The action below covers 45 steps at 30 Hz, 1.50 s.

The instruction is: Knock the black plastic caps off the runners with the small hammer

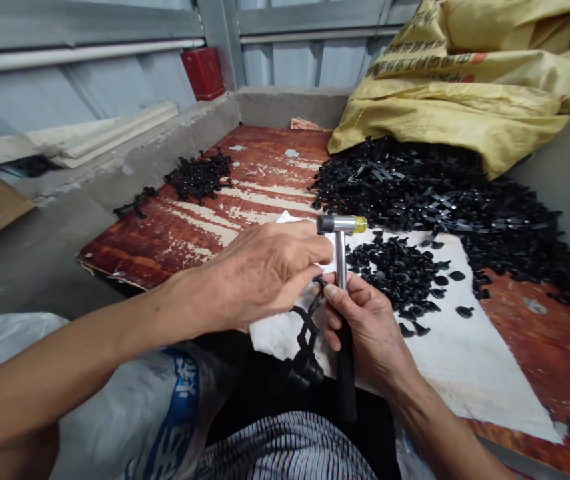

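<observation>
My right hand point(367, 317) is wrapped round a small two-faced hammer point(341, 257) with a steel shaft, one black face, one yellow face and a black grip. Its thumb and fingertips also pinch a black jointed linkage point(307, 333), which hangs down to their left. My left hand point(275, 267) is closed just left of the hammer shaft, thumb and fingers together over the linkage's top end; whatever they pinch is hidden. Just beyond my right hand, small black round-headed pieces point(397, 273) lie heaped on a white cloth point(485, 360).
A large pile of black linkages point(405, 180) spills from a yellow woven sack point(445, 113) at the back right. A smaller pile of linkages point(199, 175) sits left on the worn red board point(275, 157). A concrete ledge point(165, 137) and a red box point(203, 73) are behind.
</observation>
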Each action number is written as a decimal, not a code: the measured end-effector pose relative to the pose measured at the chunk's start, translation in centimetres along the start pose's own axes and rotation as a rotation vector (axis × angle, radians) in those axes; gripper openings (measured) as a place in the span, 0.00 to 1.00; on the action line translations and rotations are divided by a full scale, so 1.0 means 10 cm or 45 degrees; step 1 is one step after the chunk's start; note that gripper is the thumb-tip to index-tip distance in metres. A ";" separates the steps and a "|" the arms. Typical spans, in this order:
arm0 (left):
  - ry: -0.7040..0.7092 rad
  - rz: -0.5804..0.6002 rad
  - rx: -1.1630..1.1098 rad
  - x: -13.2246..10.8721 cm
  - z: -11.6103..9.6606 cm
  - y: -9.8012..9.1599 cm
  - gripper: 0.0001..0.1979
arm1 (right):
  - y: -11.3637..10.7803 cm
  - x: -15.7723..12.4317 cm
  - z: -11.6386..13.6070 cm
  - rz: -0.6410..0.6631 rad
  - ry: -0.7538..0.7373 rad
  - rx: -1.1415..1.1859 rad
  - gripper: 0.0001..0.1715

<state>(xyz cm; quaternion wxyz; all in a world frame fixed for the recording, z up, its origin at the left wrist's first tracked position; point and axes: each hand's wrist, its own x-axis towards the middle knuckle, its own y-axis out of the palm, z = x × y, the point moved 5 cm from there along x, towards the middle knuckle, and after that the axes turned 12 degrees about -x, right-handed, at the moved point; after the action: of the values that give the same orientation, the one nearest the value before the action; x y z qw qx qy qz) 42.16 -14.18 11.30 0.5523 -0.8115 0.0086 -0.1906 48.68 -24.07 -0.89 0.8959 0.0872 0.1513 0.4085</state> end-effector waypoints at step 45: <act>-0.003 -0.238 -0.434 -0.18 0.31 0.56 0.06 | -0.03 -0.03 -0.02 0.070 -0.017 0.011 0.14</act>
<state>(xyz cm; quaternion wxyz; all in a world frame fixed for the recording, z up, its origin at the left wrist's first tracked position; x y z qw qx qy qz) 42.57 -13.19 4.72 0.3868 -0.8908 -0.0355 -0.2358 48.61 -24.52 -1.08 0.8849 0.0979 0.1447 0.4318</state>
